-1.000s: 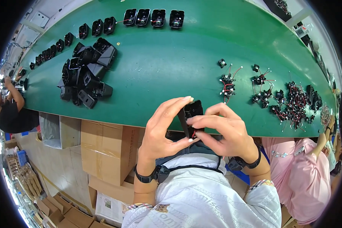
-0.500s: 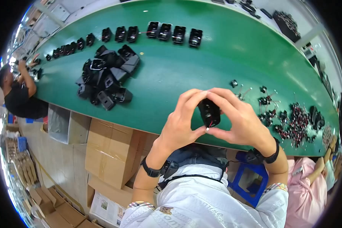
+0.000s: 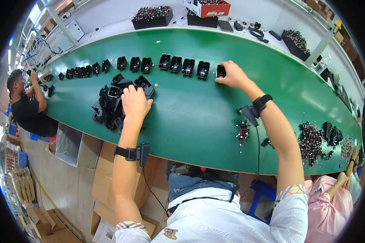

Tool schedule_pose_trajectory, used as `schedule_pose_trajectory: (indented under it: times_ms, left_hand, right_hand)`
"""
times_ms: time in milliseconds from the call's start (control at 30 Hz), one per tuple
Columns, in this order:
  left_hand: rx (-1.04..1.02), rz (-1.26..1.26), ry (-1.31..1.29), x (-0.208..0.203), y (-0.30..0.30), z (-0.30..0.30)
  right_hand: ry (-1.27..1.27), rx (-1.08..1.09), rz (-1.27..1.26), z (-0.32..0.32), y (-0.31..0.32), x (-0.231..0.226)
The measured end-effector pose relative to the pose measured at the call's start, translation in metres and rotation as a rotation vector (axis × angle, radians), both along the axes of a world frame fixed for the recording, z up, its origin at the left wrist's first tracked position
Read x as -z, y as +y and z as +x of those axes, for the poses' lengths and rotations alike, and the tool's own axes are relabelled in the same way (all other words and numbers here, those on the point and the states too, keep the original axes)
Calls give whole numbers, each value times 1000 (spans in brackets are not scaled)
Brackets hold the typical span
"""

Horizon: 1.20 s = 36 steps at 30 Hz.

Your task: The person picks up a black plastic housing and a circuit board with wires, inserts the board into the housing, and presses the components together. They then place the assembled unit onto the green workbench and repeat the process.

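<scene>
My right hand (image 3: 233,75), at the far end of the row, is closed on a small black open-topped plastic housing (image 3: 221,71) that stands on the green table. My left hand (image 3: 136,103) lies over a heap of similar black housings (image 3: 105,103), its fingertips touching the top ones and its thumb spread apart. Part of the heap is hidden under this hand. Leftward from my right hand runs a row of upright black housings (image 3: 187,67), some with wires and shiny parts inside.
Small wired parts (image 3: 243,131) lie on the green table (image 3: 194,117) near my right forearm, with a larger heap (image 3: 311,139) farther right. Filled black boxes (image 3: 152,18) stand on the back ledge. A co-worker (image 3: 30,103) works at the left end, another person (image 3: 328,202) at right. Cardboard boxes (image 3: 103,178) stand below.
My hands have parted from around a housing held near me. The right has carried a housing to the row's end; the left has moved onto the heap. The view has shifted up.
</scene>
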<state>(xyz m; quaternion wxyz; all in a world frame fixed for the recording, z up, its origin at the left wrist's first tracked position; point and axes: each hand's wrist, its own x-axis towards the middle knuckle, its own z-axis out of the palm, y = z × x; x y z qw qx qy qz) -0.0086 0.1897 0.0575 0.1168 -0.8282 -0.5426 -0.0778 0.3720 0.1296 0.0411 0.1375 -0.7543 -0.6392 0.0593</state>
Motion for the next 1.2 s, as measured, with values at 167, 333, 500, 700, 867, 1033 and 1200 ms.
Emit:
schedule_pose_trajectory:
  times_ms: [167, 333, 500, 700, 867, 1033, 1200]
  left_hand:
    - [112, 35, -40, 13, -13, 8]
    - [604, -16, -373, 14, -59, 28]
    - [789, -298, -685, 32, -110, 18]
    - [591, -416, -1083, 39, -153, 35]
    - [681, -509, -847, 38, -158, 27]
    - [701, -605, -706, 29, -160, 14]
    - [793, -816, -680, 13, -146, 17]
  right_hand:
    - [15, -12, 13, -12, -1, 2]
    - [-66, -69, 142, 4, -30, -12]
    - [157, -177, -56, -15, -133, -95]
    - [156, -6, -99, -14, -174, -66]
    - [59, -123, -49, -13, -158, -28]
    - [130, -119, -68, -9, -152, -27]
    - [97, -295, 6, -1, -154, -29]
